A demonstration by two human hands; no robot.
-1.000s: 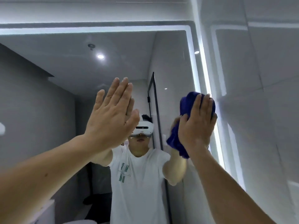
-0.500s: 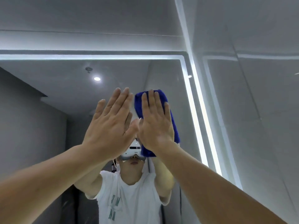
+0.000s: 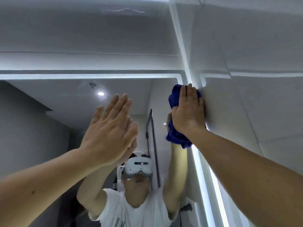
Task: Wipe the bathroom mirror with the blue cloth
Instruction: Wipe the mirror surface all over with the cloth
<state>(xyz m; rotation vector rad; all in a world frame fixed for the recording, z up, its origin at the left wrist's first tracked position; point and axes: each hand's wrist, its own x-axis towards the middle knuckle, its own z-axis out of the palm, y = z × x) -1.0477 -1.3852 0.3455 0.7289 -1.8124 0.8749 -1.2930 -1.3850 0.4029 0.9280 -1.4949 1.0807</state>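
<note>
Palm risk: the bare left hand [image 3: 108,133] lies against the large glass bathroom mirror [image 3: 49,99], left of the mirror's middle. Skin on glass would probably leave a greasy print, so that patch may need a pass of its own.
Slip risk: the soft, bunched dark blue cloth [image 3: 178,138] is only pressed, not gripped, and a loose tail hangs below the wrist. Easing the pressure this high up could let it slide out and drop.
Edge risk: the cloth sits on the mirror's right edge, just below its top right corner and over the glowing white light strip [image 3: 199,161]. A stroke carried further right would run off the glass onto the pale grey tiled wall [image 3: 254,112], and the corner itself could go unwiped.
Left hand: wide open, with the fingers straight and close together and the thumb angled out. The palm faces the glass and seems to meet its own reflection. It holds nothing.
Blue cloth: crumpled between the right palm and the mirror's right edge, showing above the fingertips and along the hand's left side.
Right hand [image 3: 188,113]: flat and open, with straight fingers pointing up, pressing the cloth to the surface. I cannot tell whether the thumb hooks into the folds.
</note>
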